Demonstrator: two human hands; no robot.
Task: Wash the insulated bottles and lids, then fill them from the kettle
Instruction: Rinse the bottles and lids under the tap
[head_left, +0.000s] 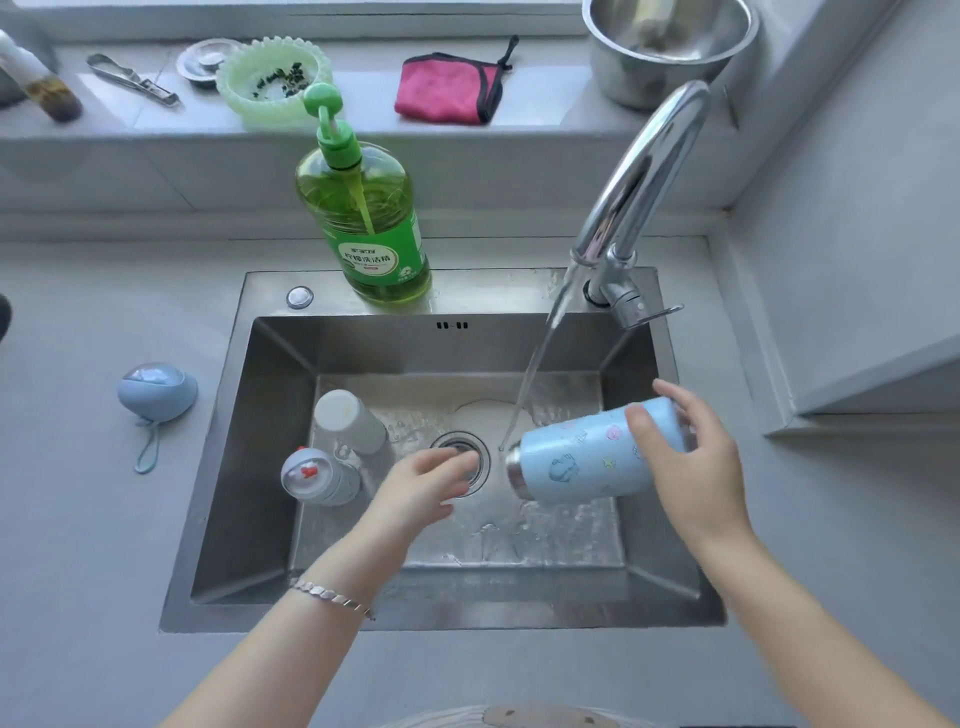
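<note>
Bottle (582, 462) on its side under the tap (639, 171)
The right hand (691, 457) holds it in the sink's (441, 616) right half, mouth toward the drain (462, 442) under the left hand (431, 483). A second bottle (349, 421) and a third bottle (319, 477) sit at the basin's left. A soap bottle (369, 228) stands on the back rim; a lid (156, 389) lies on the counter (78, 519), frame left.

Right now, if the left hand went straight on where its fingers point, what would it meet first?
The left hand would likely meet the water stream, then the blue bottle; depth unclear.

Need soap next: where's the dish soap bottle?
Head view: the dish soap bottle stands on the sink's back rim, left of the faucet.
</note>
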